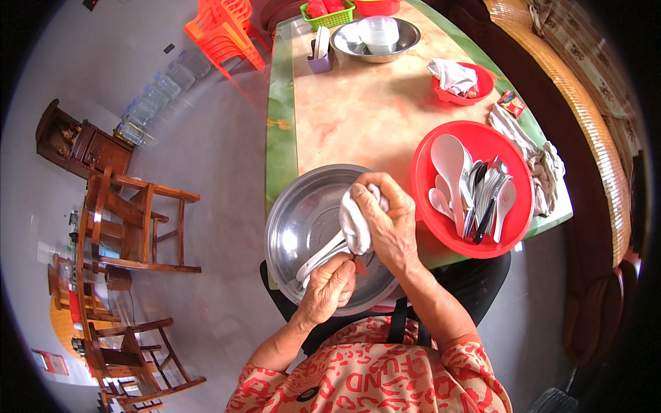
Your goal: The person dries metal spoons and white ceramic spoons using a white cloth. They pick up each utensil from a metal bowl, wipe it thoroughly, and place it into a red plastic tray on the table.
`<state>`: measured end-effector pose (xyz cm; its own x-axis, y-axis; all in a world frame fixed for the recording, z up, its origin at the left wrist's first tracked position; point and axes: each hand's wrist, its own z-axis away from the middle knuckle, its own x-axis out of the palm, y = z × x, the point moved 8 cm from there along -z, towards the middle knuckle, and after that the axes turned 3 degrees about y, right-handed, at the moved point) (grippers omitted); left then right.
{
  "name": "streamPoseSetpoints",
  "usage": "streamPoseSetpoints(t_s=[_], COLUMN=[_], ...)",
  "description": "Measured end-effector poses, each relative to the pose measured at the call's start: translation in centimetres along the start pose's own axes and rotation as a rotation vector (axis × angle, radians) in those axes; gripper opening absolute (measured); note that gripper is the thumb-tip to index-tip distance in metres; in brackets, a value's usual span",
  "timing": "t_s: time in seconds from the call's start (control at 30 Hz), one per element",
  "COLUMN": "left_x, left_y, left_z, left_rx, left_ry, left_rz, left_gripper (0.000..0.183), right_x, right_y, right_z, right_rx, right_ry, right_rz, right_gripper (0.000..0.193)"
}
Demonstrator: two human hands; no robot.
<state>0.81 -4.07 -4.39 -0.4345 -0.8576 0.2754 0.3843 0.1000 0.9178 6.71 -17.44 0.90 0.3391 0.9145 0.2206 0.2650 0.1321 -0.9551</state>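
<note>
My right hand grips a white cloth over a large steel basin at the near end of the table. My left hand holds a small utensil by its handle, just below the cloth; the cloth hides its upper end. Two white spoons lie in the basin beside my left hand. To the right sits a red round tray holding white spoons and metal cutlery.
Farther along the marble-patterned table stand a steel bowl with stacked plastic containers, a purple spoon holder, a red bowl with a cloth, a green basket and crumpled cloths. Wooden chairs and orange plastic chairs stand at left.
</note>
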Motion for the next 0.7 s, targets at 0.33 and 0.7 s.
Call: streamPoseSetpoints(t_s=[0.33, 0.7], left_x=[-0.5, -0.3], left_y=[0.7, 2.0], left_z=[-0.3, 0.0], left_rx=[0.001, 0.028], left_ry=[0.149, 0.135], left_rz=[-0.008, 0.038], left_gripper=[0.028, 0.029], right_x=[0.1, -0.1], right_y=[-2.0, -3.7], right_z=[4.4, 6.6], right_rx=[-0.456, -0.696], right_ry=[-0.006, -0.076], right_rz=[0.389, 0.413], right_gripper=[0.041, 0.047])
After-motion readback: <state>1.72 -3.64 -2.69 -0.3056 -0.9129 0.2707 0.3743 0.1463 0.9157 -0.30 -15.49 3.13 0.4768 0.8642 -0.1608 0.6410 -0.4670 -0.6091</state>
